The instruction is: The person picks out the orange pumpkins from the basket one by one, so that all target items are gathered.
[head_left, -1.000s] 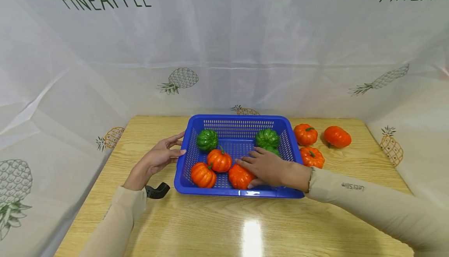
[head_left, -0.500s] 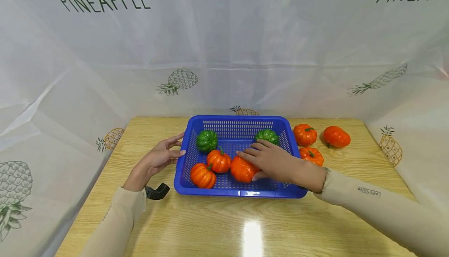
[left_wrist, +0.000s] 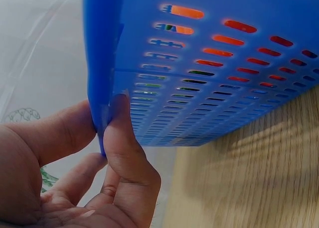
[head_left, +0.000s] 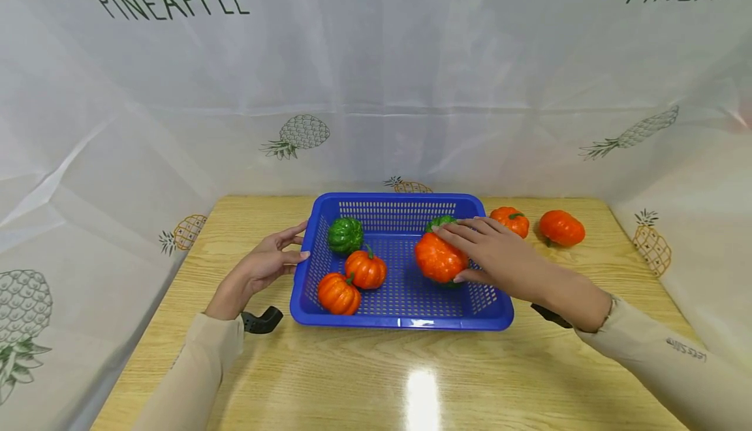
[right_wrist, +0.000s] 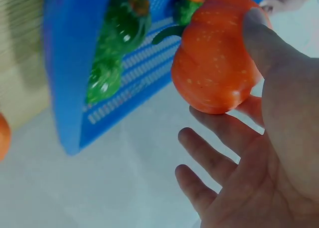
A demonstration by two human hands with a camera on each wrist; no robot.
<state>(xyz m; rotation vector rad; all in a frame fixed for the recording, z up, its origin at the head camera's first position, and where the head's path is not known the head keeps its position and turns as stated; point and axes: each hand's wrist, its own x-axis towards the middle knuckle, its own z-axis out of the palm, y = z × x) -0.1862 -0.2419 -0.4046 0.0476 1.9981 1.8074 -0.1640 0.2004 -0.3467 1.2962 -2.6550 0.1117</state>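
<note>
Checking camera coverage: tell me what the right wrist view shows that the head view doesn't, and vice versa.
Only the right wrist view shows the green stem of the held orange pumpkin and the right palm. Only the head view shows the left sleeve, right sleeve and PINEAPPLE lettering. Both show the right hand gripping that pumpkin, plus the blue basket with green pumpkins inside.

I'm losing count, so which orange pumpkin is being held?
The pumpkin pinched by the right hand, over the right part of the basket; other visible orange pumpkins rest unheld in the basket or on the table.
</note>
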